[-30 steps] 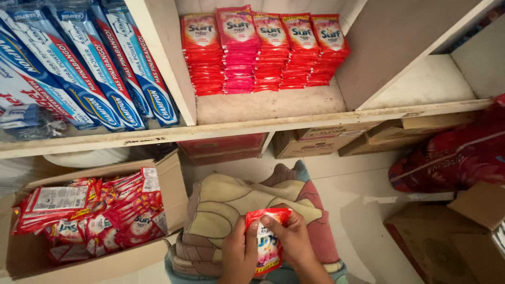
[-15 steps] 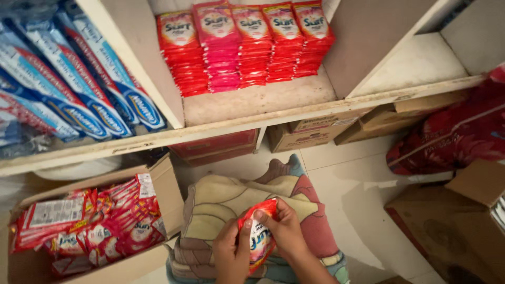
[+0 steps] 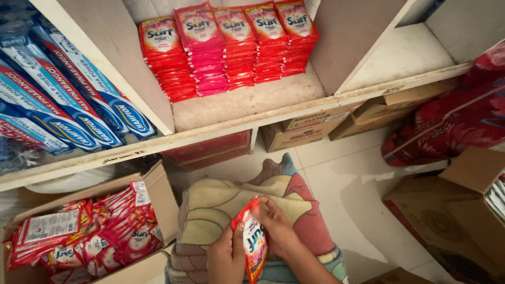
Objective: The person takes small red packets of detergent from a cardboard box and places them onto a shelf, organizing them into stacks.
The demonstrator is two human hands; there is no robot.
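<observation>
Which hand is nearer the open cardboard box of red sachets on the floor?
Left. The left hand holds the red sachet on the side toward the open cardboard box, just short of its edge. The right hand grips the sachet from the far side.

Light is even and soft, daylight-like, no hard lamp glare. Brightest patch on the pale floor tiles (image 3: 363, 173), where a broad grey shadow falls right of my lap. Under the shelf board (image 3: 294, 113) it goes dim; the boxes there sit in shade. The glossy red sachet (image 3: 253, 247) in my hands catches small sheen spots. Wide lens: shelf lines bow and splay toward the corners. Centre reasonably sharp, my left hand (image 3: 226, 260) and right hand (image 3: 279, 229) slightly soft; far edges smear.
</observation>
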